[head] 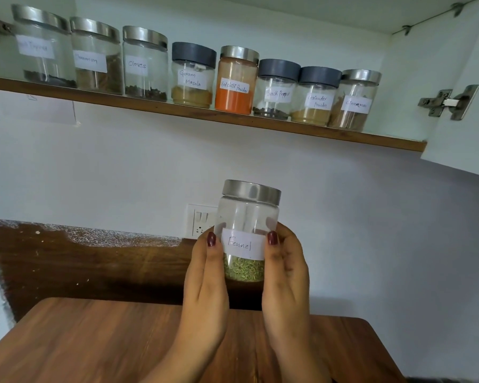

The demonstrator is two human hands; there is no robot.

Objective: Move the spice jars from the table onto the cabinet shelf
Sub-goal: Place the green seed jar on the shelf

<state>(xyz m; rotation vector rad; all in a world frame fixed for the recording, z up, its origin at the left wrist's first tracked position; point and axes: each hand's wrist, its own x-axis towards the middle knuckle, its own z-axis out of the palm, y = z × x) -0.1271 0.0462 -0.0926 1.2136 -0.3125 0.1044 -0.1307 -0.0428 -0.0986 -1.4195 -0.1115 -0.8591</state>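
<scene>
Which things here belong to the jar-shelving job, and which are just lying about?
Job: Fennel jar, held between left hand and right hand; cabinet shelf; eight jars standing on it; table.
Lying about: wall socket; cabinet hinge.

Single head view, close above the table [94, 341] far edge, faces forward and upward toward the cabinet shelf [205, 115].

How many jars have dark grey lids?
3, on the wooden cabinet shelf: glass Garam Masala jar fourth from left, Black Pepper jar sixth, Coriander Powder jar seventh. None look hidden.
</scene>
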